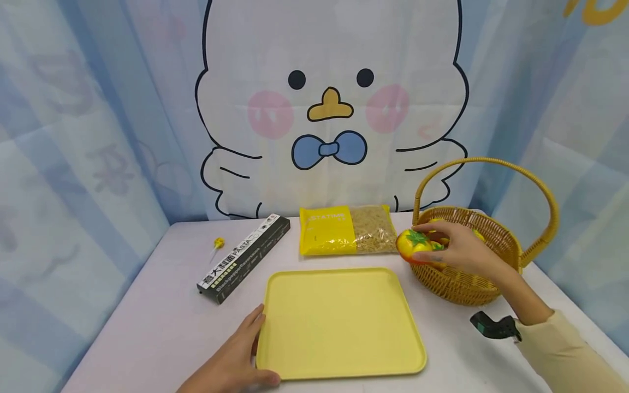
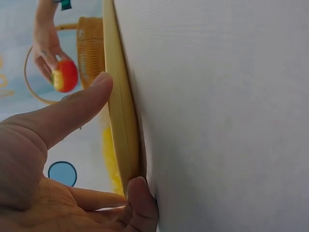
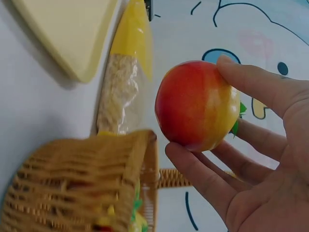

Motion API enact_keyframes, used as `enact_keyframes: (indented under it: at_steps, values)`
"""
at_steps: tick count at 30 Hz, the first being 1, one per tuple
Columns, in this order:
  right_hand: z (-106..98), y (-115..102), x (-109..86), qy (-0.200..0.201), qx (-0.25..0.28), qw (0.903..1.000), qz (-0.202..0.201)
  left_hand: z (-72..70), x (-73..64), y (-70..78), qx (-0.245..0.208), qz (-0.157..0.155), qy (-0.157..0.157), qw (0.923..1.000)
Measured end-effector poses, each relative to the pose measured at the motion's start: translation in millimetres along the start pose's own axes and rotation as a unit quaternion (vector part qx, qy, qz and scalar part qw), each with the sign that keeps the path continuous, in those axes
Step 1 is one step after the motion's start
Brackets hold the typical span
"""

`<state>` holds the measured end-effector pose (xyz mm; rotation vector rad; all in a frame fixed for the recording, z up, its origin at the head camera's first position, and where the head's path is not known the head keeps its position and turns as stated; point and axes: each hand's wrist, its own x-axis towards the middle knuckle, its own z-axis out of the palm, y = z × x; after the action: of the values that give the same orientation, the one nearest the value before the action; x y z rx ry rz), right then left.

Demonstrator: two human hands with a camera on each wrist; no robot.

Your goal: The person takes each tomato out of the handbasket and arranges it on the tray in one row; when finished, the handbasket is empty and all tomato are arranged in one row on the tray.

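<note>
In the head view, my left hand (image 1: pixel 234 355) holds the near left corner of a yellow rectangular tray (image 1: pixel 339 322). Its thumb (image 2: pixel 72 113) presses the rim, and other fingers lie against the tray's side in the left wrist view. My right hand (image 1: pixel 459 245) grips a round red-and-yellow fruit (image 3: pixel 195 106) with a green leafy top between thumb and fingers. This fruit is held up off the table, at the left side of a wicker basket (image 1: pixel 454 286) with a tall arched handle. More yellow fruit with green tops lies inside the basket, partly hidden by the hand.
A yellow and clear bag of pasta (image 1: pixel 346 230) lies behind the tray. To the left are a dark pasta box (image 1: pixel 245 259) set at a slant and a small yellow-headed stick (image 1: pixel 218 243). A curtain with a cartoon bird (image 1: pixel 329 54) hangs behind the table.
</note>
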<state>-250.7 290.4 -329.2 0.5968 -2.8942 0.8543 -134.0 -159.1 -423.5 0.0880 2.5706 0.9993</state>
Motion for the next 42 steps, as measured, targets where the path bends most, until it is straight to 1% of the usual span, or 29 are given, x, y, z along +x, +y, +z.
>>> enact_keyframes:
  at_steps: [3, 9, 15, 24, 29, 36, 42]
  values:
    - [8.9, -7.2, 3.5, -0.002, 0.019, 0.9998, -0.006, -2.1, -0.2, -1.0, 0.007, 0.007, -0.006, 0.9999]
    - [23.4, -17.8, 12.1, 0.0, 0.023, 0.9997, -0.002, -5.6, -0.7, -6.2, -0.002, 0.03, -0.018, 0.9994]
    - [36.0, -23.2, 18.8, -0.018, 0.041, 0.999, 0.002, -5.2, 0.2, -7.2, -0.014, 0.027, -0.012, 0.9995]
    - [52.8, -28.8, 26.0, -0.023, 0.061, 0.9975, -0.026, -5.0, -0.4, -8.5, -0.018, 0.035, -0.009, 0.9992]
    - [61.3, -34.1, 30.7, -0.033, 0.079, 0.9959, -0.027, -4.8, -0.1, -9.0, -0.024, 0.037, -0.009, 0.999]
    - [73.8, -40.5, 37.0, -0.041, 0.094, 0.994, -0.038, -4.7, -0.2, -10.3, -0.02, 0.044, -0.006, 0.9988]
    - [84.2, -45.0, 44.0, -0.052, 0.11, 0.9918, -0.04, -4.6, 0.5, -9.9, -0.017, 0.039, -0.007, 0.9991]
